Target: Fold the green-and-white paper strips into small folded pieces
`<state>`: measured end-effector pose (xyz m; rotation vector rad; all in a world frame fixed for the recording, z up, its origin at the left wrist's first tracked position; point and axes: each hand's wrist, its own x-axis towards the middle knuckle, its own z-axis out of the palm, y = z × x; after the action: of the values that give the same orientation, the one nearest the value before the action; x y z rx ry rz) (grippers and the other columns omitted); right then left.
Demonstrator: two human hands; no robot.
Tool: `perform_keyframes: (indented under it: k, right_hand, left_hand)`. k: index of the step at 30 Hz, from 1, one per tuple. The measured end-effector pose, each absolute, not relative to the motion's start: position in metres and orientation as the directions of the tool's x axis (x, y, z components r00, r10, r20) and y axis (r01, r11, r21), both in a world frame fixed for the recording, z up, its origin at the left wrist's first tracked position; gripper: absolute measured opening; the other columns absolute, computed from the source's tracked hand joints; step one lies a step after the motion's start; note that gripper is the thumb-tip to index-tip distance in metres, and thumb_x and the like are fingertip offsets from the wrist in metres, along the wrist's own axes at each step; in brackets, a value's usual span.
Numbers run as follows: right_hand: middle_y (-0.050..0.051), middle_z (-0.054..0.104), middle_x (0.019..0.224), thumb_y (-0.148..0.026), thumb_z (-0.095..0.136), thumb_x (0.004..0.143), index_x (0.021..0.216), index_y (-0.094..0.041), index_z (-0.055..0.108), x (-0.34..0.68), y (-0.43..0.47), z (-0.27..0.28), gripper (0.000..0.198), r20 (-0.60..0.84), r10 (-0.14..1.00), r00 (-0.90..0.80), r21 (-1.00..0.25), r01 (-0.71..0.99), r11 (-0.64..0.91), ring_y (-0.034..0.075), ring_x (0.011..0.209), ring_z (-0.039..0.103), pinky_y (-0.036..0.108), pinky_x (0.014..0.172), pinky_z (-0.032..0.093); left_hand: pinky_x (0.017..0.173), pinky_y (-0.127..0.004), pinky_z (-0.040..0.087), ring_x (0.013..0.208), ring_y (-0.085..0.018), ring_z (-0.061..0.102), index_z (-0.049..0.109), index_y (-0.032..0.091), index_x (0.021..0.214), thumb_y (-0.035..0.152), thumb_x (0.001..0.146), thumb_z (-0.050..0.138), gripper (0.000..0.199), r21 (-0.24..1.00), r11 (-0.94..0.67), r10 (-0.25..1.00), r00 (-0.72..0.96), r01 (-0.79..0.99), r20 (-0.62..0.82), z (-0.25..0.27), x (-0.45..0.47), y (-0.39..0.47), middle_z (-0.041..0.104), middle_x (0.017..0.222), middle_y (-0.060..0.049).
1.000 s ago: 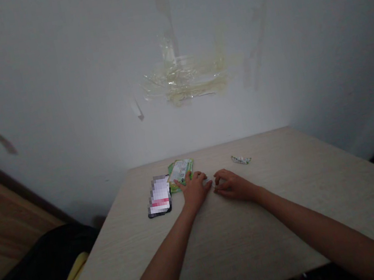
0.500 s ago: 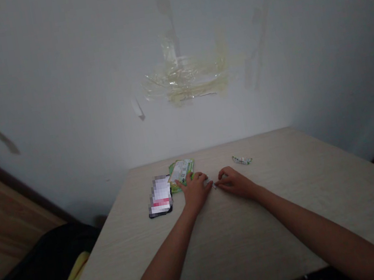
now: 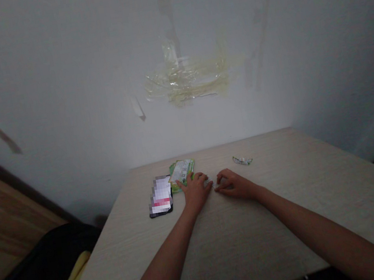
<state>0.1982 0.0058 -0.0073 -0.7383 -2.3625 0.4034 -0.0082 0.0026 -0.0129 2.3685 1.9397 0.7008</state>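
Note:
My left hand [image 3: 195, 190] lies on the table with its fingers spread. Its outer fingers rest at the lower edge of green-and-white printed packets [image 3: 182, 170]. A small whitish piece [image 3: 214, 184], too small to make out, shows between the hands, by the left thumb. Close on the right, my right hand [image 3: 233, 183] has thumb and fingertips drawn together in a pinch at that piece. What is between those fingertips is too small to name. Beyond the right hand lies a crumpled green-and-white wrapper [image 3: 243, 160].
A phone [image 3: 160, 197] with a lit, blurred-out screen lies left of the packets. The pale wooden table [image 3: 282, 158] meets a wall [image 3: 92, 79] patched with peeling clear tape [image 3: 188, 80]. Dark and yellow cloth [image 3: 75, 276] is beside the table's left edge.
My right fingertips have shifted very slightly, and the fingers look a little more curled. The left hand stays in place; packets, phone and wrapper lie as before.

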Motion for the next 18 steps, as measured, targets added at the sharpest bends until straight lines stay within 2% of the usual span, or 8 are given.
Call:
perform_keyframes:
  k: [3,9,13,18]
  right_hand:
    - [0.008,0.062,0.104,-0.031,0.063,0.089,0.095,-0.024,0.076,0.198,0.009,-0.01,0.015,0.475,0.624,-0.62,-0.47,0.421,0.776,0.02,0.102,0.055,0.036,0.093,0.046]
    - [0.008,0.063,0.094,-0.026,0.06,0.09,0.093,-0.022,0.076,0.203,0.027,-0.028,0.017,0.531,0.733,-0.426,-0.495,0.546,0.676,0.02,0.094,0.057,0.038,0.088,0.048]
    - [0.01,0.061,0.101,-0.022,0.064,0.086,0.104,-0.022,0.075,0.204,0.031,-0.036,0.021,0.536,0.722,-0.437,-0.431,0.594,0.68,0.022,0.099,0.055,0.04,0.091,0.047]
    - [0.011,0.058,0.106,-0.023,0.063,0.087,0.109,-0.025,0.073,0.202,0.026,-0.034,0.024,0.541,0.681,-0.493,-0.367,0.59,0.719,0.022,0.101,0.054,0.041,0.09,0.047]
  left_hand:
    - [0.108,-0.076,0.003,0.134,-0.031,0.035,0.066,0.035,0.107,0.047,0.088,0.055,0.025,0.282,-0.238,0.928,0.132,0.929,0.347,-0.013,-0.009,0.002,0.06,0.131,0.0]
    - [0.11,-0.073,0.002,0.137,-0.032,0.032,0.067,0.039,0.11,0.045,0.089,0.054,0.026,0.274,-0.231,0.935,0.135,0.933,0.328,-0.01,-0.008,-0.002,0.058,0.134,0.0]
    - [0.11,-0.073,0.0,0.136,-0.032,0.032,0.067,0.042,0.113,0.047,0.088,0.054,0.028,0.278,-0.233,0.936,0.138,0.932,0.323,-0.009,-0.006,-0.004,0.057,0.134,-0.001]
    - [0.107,-0.076,-0.004,0.135,-0.032,0.034,0.064,0.043,0.117,0.058,0.084,0.056,0.037,0.249,-0.255,0.927,0.163,0.934,0.337,-0.01,-0.007,-0.005,0.057,0.134,-0.002]
